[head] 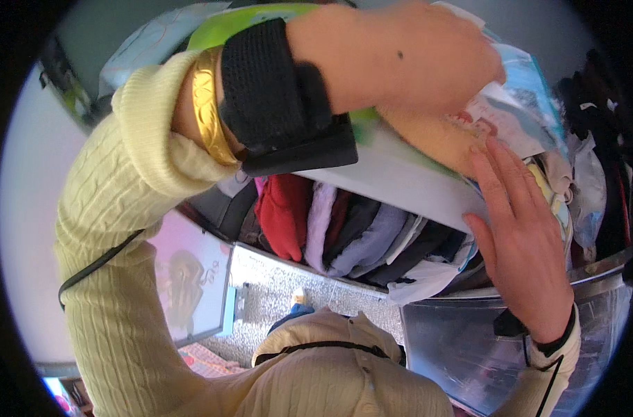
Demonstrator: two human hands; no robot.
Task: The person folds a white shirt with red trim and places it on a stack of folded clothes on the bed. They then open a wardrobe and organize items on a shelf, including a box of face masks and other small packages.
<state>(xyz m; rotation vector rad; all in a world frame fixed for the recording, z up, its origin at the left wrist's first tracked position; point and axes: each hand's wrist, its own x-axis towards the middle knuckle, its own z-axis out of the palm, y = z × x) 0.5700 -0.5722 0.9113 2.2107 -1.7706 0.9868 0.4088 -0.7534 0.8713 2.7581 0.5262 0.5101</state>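
Note:
My left hand (pixel 415 57) reaches across the upper middle, back upward, over a stack of packets. Its fingers are hidden, so whether it grips anything cannot be told. A gold bangle (pixel 208 107) and a black wrist strap (pixel 280 94) circle that wrist. My right hand (pixel 520 229) lies to the right, fingers extended and thumb apart. Its fingertips rest at the edge of a tan, flat piece (pixel 436 133) and printed packaging (pixel 520 117). Beneath both is a white and green bag or sheet (pixel 400 177), its exact kind unclear.
Folded clothes, including a red garment (pixel 285 216) and a grey one (pixel 374 240), fill a compartment below. A white plastic bag (pixel 426 279) hangs over its front edge. An open cabinet door (pixel 191 276) stands left; a film-covered panel (pixel 452 344) is right. Dark clothing (pixel 598 114) lies far right.

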